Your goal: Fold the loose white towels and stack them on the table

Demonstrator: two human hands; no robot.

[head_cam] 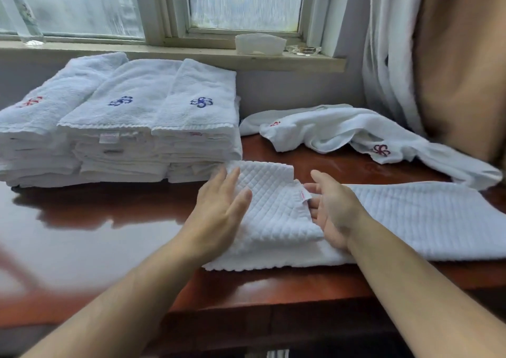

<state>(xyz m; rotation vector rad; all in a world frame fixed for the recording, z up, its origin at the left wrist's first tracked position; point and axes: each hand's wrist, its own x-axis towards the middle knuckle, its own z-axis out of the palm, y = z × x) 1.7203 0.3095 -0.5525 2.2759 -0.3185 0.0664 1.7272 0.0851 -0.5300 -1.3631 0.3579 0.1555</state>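
A quilted white towel (427,220) lies flat along the front of the dark wooden table (82,234), its left end folded over into a raised flap (271,193). My left hand (219,210) rests open with straight fingers on the left side of that flap. My right hand (331,210) lies palm up at the flap's right edge, fingers slipped under it beside a small label. Three stacks of folded white towels (120,127) with blue and red embroidered flowers stand at the back left. A loose crumpled white towel (342,133) lies at the back right.
A window sill (191,53) runs behind the table, carrying a clear bottle (20,10), a white tissue pack (260,44) and a glass dish. Curtains (438,56) hang at the right, next to the loose towel. The table's front edge is close to my forearms.
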